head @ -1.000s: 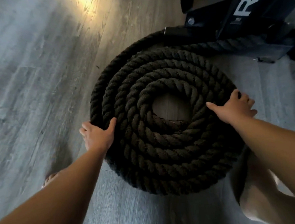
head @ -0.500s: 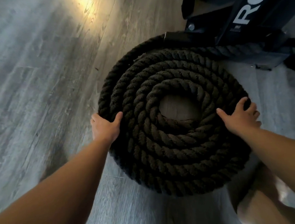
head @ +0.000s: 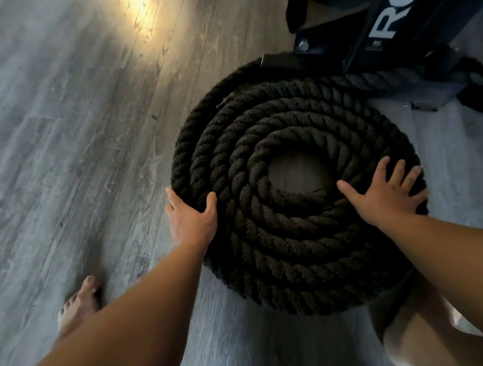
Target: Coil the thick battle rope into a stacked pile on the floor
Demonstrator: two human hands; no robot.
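Note:
The thick black battle rope (head: 282,237) lies on the grey wood floor as a round, stacked coil with a small bare hole in its middle. One end with a black sleeve (head: 280,62) reaches toward the rack at the back. My left hand (head: 189,218) cups the coil's left outer edge, thumb on top of the outer turn. My right hand (head: 385,194) lies flat on top of the coil's right side, fingers spread. A further stretch of rope (head: 382,78) runs right under the rack.
A black metal rack base (head: 390,26) with white lettering stands directly behind the coil at the top right. My bare left foot (head: 78,305) is on the floor at the lower left, my right knee (head: 414,339) at the lower right. Grey floor (head: 57,139) spreads to the left.
The coil has shifted right and toward the rack. My right hand has opened from a curled grip on the coil's edge to lying flat on top. My left foot has come into view.

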